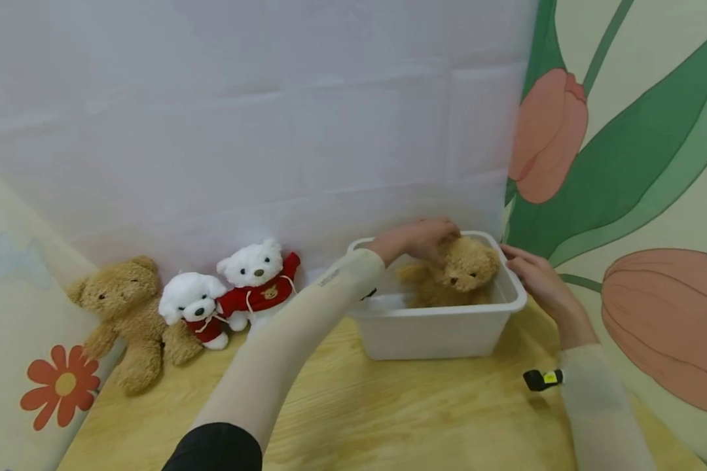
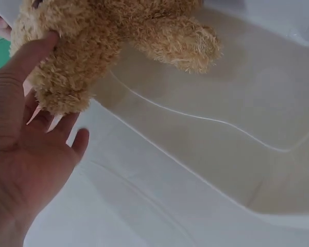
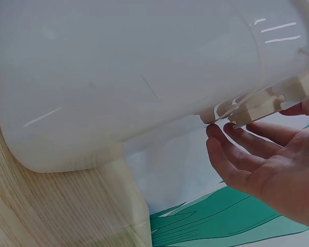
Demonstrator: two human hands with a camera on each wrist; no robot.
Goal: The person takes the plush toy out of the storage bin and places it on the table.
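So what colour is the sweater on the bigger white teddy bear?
Red sweater, clearest in the head view.

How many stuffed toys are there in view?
4: a tan bear, a white dog and a white bear along the wall, and one bear in the bin. None seems hidden.
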